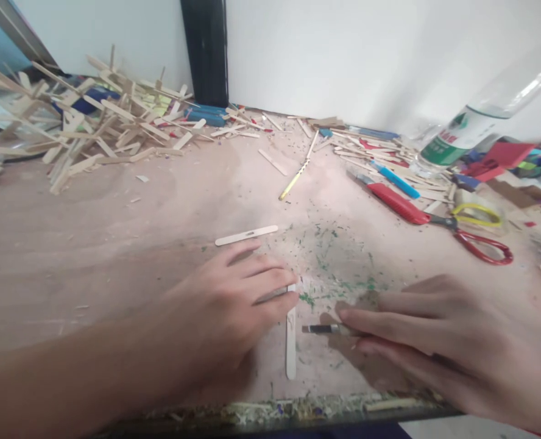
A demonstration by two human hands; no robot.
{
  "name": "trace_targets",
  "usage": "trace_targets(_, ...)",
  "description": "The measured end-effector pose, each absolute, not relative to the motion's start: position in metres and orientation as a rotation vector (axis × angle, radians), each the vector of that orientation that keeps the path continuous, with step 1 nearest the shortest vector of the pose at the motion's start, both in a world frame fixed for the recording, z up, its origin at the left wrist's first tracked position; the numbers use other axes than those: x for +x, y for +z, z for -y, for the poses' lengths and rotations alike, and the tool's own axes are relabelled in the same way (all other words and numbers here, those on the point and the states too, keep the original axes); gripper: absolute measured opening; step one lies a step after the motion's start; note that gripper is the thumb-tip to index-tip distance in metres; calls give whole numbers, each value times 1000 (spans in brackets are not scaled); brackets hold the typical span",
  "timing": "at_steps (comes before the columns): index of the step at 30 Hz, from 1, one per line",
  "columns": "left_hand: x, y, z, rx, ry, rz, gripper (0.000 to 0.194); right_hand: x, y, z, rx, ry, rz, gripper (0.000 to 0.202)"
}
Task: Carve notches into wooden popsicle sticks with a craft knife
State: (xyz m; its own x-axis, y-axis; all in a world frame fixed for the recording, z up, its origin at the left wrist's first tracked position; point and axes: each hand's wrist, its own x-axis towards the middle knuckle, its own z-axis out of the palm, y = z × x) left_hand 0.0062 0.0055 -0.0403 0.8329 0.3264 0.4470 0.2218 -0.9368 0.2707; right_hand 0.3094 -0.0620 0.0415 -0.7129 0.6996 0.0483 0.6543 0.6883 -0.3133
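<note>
A pale wooden craft stick [290,353] lies upright in the view near the table's front edge, with a rough, scraped patch on its upper half. My left hand [234,299] grips its far end between thumb and fingertips, against the table. In my right hand [439,335] is a small flat-tipped tool [323,329], its dark metal tip pointing left, just right of the stick and apart from it. My fingers hide most of its handle. Beyond my left hand lies another craft stick [247,235] with a small dark slot or mark at its middle.
Craft sticks are heaped [115,122] at the back left. At right lie a red utility knife [398,203], a blue pen-like piece [395,179], scissors [480,238] and a tilted plastic bottle [466,131]. A yellow pencil-like stick [298,174] lies mid-table. Green shavings [329,262] are scattered about.
</note>
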Motion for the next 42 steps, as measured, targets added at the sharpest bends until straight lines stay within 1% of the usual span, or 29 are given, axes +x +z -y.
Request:
trace_targets(3,8,-40,-8,2768,795,-406,31,311,39,61,-1120,503,2711,45)
trace_targets(8,7,-29,-2,2725,706,-390,24,310,39,60,-1102,493,2744,52)
trace_targets(10,5,-21,4,2654,656,-387,20,314,39,66,-1141,462,2693,47)
trace_targets(12,5,-12,12,2576,583,-389,24,319,37,75,-1179,473,2644,39)
trace_targets(14,5,-6,18,2570,523,-354,28,324,36,83,-1177,523,2623,35)
trace_targets(17,6,-5,18,2555,533,-281,26,325,33,87,-1178,552,2600,34)
trace_targets(20,6,-16,8,2566,622,-280,23,320,31,82,-1192,546,2602,37)
trace_targets(23,5,-28,-3,2733,603,-275,40,316,28,81,-1184,574,2555,33)
trace_targets(25,4,-33,-5,2822,551,-268,44,316,26,85,-1191,599,2509,32)
trace_targets(30,2,-30,-1,2844,537,-261,34,320,15,113,-1287,576,2458,44)
trace_targets(33,2,-26,0,2817,521,-223,33,319,8,130,-1389,593,2384,51)
trace_targets(37,2,-22,-1,2780,548,-210,31,311,1,136,-1478,620,2178,43)
trace_targets(42,2,-18,2,2748,574,-219,30,305,0,128,-1453,635,2133,39)
